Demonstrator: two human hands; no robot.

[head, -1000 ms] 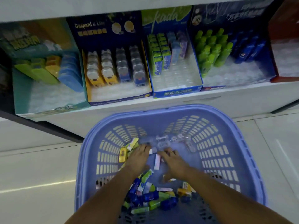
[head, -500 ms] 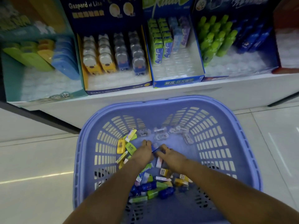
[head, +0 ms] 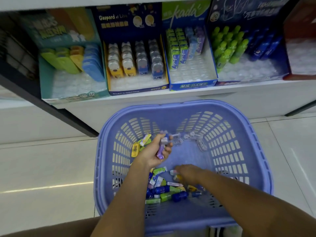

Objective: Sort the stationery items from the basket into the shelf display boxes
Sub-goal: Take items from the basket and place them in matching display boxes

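Left hand [head: 152, 153] clamps a purple packet [head: 160, 151], long axis toward the shelf [head: 239, 90]; right hand [head: 188, 173] blurred in basket [head: 188, 107], grip unclear

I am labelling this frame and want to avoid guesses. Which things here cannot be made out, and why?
Head view only.
1. Right hand: motion blur; whether it grips anything in the basket is unclear.
2. Purple pack in the left hand: the grip hides its print and whether more pieces are held.
3. Red display box: cut by the right edge; contents blurred.
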